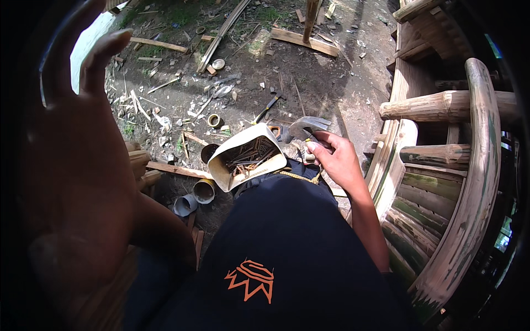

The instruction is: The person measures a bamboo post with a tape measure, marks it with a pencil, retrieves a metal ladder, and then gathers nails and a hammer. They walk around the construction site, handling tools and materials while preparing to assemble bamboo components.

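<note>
My left hand (77, 182) is raised close up at the left, palm showing and fingers spread, with nothing in it. At my waist, my right hand (338, 160) closes round a hammer (302, 129), just below its grey metal head. Left of that hand, a cut-open whitish plastic container (222, 172) sits against my front, its mouth tilted up. Inside it lie many long, rusty-brown nails (255, 154). A yellow cord (301, 176) runs along my waist between the container and my right hand. The lower end of the hammer's handle is hidden.
Bamboo railing and slats (480, 182) rise close on my right. On the dirt ground lie a black-and-yellow handled tool (267, 108), long wood strips (223, 34), a plank with an upright post (305, 43), open cans (204, 191) and scraps. Cut bamboo (139, 160) stands at left.
</note>
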The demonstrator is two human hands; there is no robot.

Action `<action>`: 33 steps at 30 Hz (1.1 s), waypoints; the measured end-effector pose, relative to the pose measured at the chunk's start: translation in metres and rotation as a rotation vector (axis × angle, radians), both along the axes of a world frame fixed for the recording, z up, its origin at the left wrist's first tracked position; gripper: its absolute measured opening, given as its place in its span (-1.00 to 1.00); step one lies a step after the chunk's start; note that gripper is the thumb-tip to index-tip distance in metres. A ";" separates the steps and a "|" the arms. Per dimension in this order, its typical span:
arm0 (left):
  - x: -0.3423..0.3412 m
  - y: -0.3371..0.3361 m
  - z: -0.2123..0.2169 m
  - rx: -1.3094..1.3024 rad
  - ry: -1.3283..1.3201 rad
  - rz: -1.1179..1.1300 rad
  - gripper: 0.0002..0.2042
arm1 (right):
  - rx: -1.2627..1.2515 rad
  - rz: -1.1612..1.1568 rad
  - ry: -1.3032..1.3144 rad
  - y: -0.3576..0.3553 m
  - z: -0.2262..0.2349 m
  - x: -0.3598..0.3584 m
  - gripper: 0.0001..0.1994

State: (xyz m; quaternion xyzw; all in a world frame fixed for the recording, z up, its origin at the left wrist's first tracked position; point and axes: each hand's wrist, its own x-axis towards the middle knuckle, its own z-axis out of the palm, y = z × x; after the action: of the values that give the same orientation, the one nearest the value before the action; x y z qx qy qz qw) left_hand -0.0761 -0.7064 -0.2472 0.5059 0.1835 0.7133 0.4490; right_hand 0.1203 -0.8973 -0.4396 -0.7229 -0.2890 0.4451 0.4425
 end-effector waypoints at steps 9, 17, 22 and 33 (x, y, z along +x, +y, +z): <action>0.011 0.004 -0.182 -0.195 0.945 -0.858 -0.72 | 0.028 0.063 -0.195 -0.001 -0.009 -0.013 -0.71; 0.021 0.026 -0.199 -0.106 1.157 -0.912 -0.72 | 0.130 0.299 -0.418 0.039 -0.029 -0.043 -0.81; 0.002 0.072 -0.234 -0.514 1.257 -1.045 -0.63 | 0.204 0.483 -0.611 0.111 -0.049 -0.079 -0.83; 0.011 0.117 -0.248 -0.163 1.632 -1.260 -0.70 | 0.251 -0.137 -0.547 0.089 -0.039 -0.113 -0.83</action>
State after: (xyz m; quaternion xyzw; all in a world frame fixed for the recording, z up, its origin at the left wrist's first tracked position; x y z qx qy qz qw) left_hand -0.0650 -0.5892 -0.4951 0.8081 0.1816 -0.2257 0.5130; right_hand 0.0074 -0.8086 -0.4782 -0.7735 -0.4008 0.1638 0.4629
